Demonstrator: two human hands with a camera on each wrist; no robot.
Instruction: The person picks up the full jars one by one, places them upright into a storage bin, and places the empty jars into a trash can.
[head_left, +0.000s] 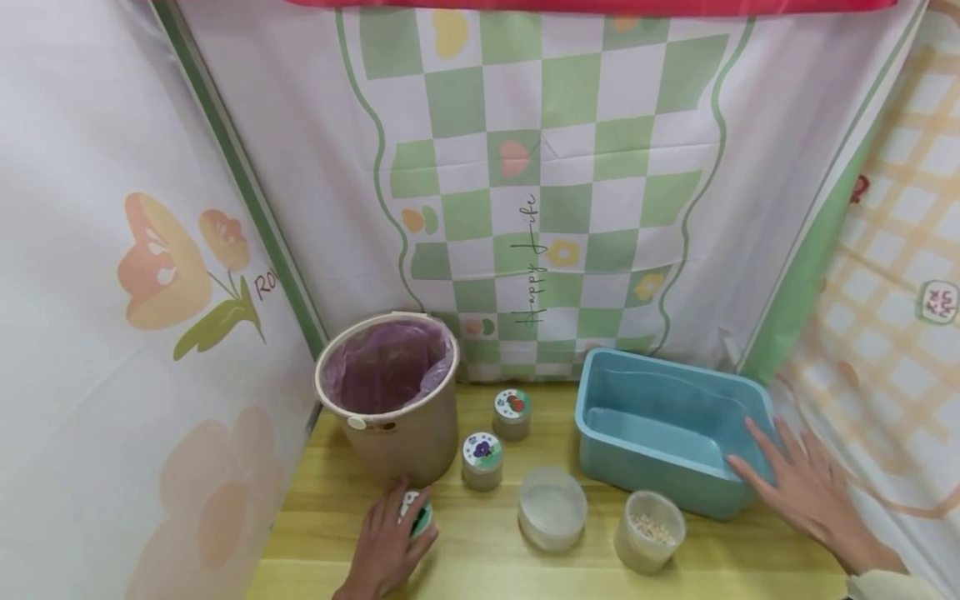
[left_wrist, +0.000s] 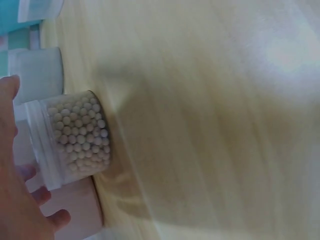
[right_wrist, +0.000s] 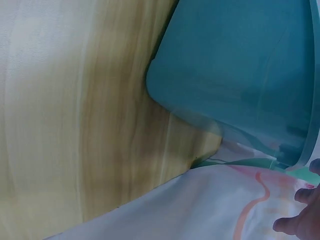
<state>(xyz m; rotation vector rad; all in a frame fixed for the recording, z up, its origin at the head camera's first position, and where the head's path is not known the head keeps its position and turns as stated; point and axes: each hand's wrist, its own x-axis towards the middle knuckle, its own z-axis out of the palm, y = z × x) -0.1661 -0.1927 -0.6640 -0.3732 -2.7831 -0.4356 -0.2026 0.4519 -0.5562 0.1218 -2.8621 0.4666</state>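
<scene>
- Clear plastic shows pale beads [left_wrist: 80, 132] filling the near jar [head_left: 420, 521], which stands upright on the worktop [head_left: 517, 579], just in front of the bin [head_left: 416, 442]; its lid [left_wrist: 42, 145] is on, so opening it looks not yet done.
- The left hand [head_left: 390, 533] lies spread over that lid, thumb on one side and fingers on the other; whether it grips, I cannot tell.
- The cup [head_left: 630, 550], near the worktop's front, is open and holds pale grains [head_left: 651, 529].
- The dish [head_left: 552, 533], left of the cup and apart from it, shows no contents.
- The right hand [head_left: 806, 483] is wide, fingers apart and holding nothing, at the right end of the tub [head_left: 637, 471]; contact with the rim is unclear.
- The violet jar [head_left: 483, 473], right of the bin, is lidded and appears untouched.
- The red jar [head_left: 513, 425], just behind it, is lidded too.
- No jar is seen inside the tub or the bin, whose purple liner [head_left: 382, 367] is fitted; I judge the work at an early stage, with all three lidded jars left to handle.
</scene>
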